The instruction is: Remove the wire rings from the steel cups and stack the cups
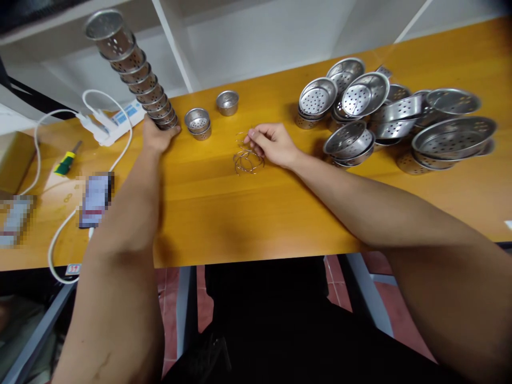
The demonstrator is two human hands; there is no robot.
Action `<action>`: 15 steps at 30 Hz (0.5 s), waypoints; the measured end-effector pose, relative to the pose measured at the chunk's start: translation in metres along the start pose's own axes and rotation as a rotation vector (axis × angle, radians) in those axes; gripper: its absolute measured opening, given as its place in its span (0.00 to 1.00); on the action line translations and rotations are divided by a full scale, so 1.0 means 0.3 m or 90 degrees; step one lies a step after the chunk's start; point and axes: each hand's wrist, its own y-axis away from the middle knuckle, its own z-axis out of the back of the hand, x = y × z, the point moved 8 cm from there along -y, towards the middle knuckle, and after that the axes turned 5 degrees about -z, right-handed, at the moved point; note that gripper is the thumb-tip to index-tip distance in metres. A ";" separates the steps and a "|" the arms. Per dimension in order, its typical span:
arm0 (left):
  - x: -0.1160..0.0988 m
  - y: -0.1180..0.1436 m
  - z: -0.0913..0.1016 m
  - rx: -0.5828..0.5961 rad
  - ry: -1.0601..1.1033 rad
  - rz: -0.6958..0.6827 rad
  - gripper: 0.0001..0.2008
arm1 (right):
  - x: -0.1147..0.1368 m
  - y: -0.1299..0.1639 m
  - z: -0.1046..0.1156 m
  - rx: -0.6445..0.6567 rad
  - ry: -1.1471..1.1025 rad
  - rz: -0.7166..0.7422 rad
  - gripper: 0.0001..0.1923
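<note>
A tall stack of nested perforated metal cups (132, 64) leans up from the orange table (248, 213). My left hand (158, 136) holds the stack at its base. My right hand (274, 144) rests on the table with its fingertips pinching a thin wire ring from a small heap of wire rings (248, 160). Two more small metal cups stand just beyond, one (199, 122) next to the stack and one (228, 102) farther back.
A pile of perforated metal strainer bowls (384, 122) covers the right side of the table. At the left lie a white power strip with cable (106, 125), a green-handled screwdriver (66, 160), a phone (96, 198) and a cardboard box (14, 160).
</note>
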 end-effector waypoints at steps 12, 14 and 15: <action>0.097 0.108 0.108 -0.147 0.063 0.112 0.49 | 0.017 0.005 -0.025 0.011 0.020 -0.016 0.33; 0.015 0.176 0.161 -0.180 0.080 0.033 0.38 | 0.011 -0.002 -0.026 0.010 0.011 -0.012 0.32; -0.040 0.206 0.172 -0.170 0.107 -0.013 0.34 | 0.005 -0.008 -0.024 0.006 0.004 -0.012 0.31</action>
